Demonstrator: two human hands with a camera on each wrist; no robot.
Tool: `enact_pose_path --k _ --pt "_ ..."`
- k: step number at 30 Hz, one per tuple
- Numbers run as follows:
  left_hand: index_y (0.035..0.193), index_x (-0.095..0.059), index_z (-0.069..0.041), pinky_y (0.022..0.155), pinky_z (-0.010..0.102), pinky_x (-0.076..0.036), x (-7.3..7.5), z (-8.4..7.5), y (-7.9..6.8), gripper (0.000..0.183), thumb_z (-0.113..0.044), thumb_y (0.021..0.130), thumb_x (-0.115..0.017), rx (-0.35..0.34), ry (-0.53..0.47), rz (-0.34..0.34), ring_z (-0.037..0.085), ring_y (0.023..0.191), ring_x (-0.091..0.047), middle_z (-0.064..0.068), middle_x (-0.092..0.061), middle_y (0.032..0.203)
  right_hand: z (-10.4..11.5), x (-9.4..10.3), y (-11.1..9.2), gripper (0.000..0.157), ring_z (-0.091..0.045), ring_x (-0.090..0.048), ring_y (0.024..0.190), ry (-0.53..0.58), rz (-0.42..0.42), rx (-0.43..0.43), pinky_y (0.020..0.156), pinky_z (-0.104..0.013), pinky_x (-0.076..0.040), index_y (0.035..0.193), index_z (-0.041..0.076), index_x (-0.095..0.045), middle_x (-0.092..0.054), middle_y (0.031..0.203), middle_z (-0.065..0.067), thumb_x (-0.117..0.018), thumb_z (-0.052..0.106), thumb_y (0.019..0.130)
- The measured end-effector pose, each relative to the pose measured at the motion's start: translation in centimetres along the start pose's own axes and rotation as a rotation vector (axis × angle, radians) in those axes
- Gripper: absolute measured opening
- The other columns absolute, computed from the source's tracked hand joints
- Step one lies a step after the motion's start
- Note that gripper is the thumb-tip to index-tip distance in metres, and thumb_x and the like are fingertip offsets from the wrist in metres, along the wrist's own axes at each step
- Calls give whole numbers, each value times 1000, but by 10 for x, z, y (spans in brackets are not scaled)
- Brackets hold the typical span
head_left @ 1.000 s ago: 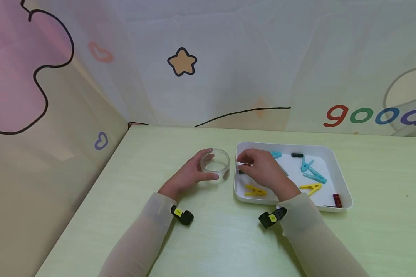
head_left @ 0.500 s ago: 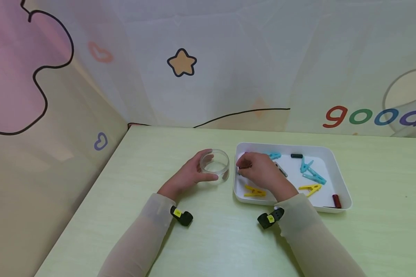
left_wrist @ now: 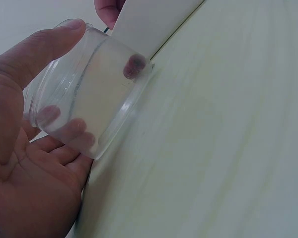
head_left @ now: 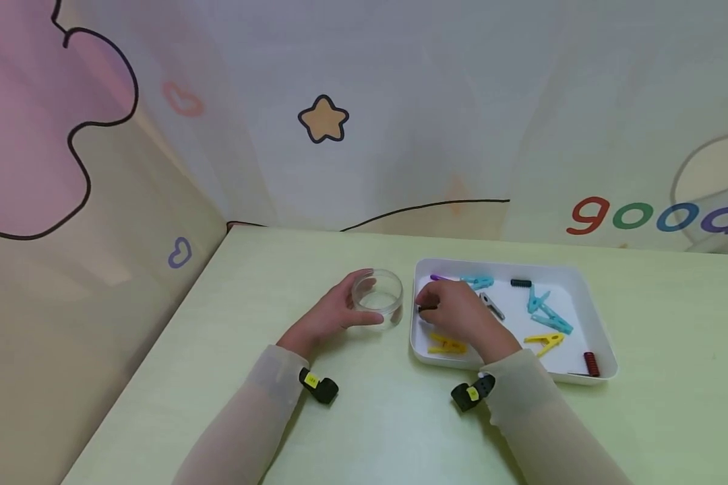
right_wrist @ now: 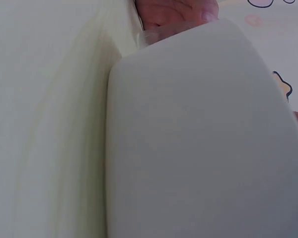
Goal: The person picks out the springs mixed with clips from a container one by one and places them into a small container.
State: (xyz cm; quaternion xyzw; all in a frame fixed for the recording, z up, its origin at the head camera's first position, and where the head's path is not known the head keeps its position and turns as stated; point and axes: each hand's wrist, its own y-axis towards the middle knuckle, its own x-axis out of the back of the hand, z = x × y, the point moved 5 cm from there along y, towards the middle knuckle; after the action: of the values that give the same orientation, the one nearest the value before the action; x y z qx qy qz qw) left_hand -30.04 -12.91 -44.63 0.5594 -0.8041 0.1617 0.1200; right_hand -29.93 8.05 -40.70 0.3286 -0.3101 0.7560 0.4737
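My left hand [head_left: 330, 308] grips a clear round jar [head_left: 394, 315], thumb on the near side and fingers round the far side. In the left wrist view a dark red patch [left_wrist: 134, 66] shows through the jar's wall near its base. My right hand [head_left: 458, 310] reaches into the left end of a white tray [head_left: 588, 303], fingers curled down, pinching a small dark coil spring [head_left: 425, 308] that they partly cover. Close by this hand lie a yellow clothespin [head_left: 445, 345], a metal nail clipper [head_left: 493, 306] and a blue clothespin [head_left: 478, 281].
Farther right in the tray are a black spring [head_left: 520, 283], more blue clothespins [head_left: 552, 320], another yellow clothespin [head_left: 544, 341] and a dark red spring [head_left: 591, 364]. A purple item [head_left: 439, 277] lies by the back wall. The tray's outer side [right_wrist: 198, 139] fills the right wrist view.
The right hand stays at the tray's left end; its fingers have shifted slightly over the spring. The left hand and jar hold still. The head view has tilted up a little.
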Motion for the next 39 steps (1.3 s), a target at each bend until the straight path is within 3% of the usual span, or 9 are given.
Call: enact_pose_path --k 9,24,39 --pt "147 -32 -33 118 45 -27 0 1 -1 90 -36 74 -84 -6 -9 2 16 143 -35 -5 -43 150 2 -2 2 15 -21 -60 95 -70 -40 49 98 -43 -48 101 13 -71 -71 100 -2 -69 13 87" --pt "146 -31 -37 117 46 -29 -1 1 -4 91 -44 73 -83 0 1 1 16 143 -34 -8 -43 150 0 -5 3 24 -23 -57 95 -131 -59 30 99 -46 -48 110 9 -70 -70 104 -5 -69 9 86" --pt "147 -31 -34 118 46 -27 0 0 -3 87 -35 77 -82 -2 -19 6 17 144 -33 -5 -41 152 2 -5 4 25 -24 -57 93 -120 -41 -2 98 -48 -48 110 11 -68 -69 104 -6 -68 7 85"
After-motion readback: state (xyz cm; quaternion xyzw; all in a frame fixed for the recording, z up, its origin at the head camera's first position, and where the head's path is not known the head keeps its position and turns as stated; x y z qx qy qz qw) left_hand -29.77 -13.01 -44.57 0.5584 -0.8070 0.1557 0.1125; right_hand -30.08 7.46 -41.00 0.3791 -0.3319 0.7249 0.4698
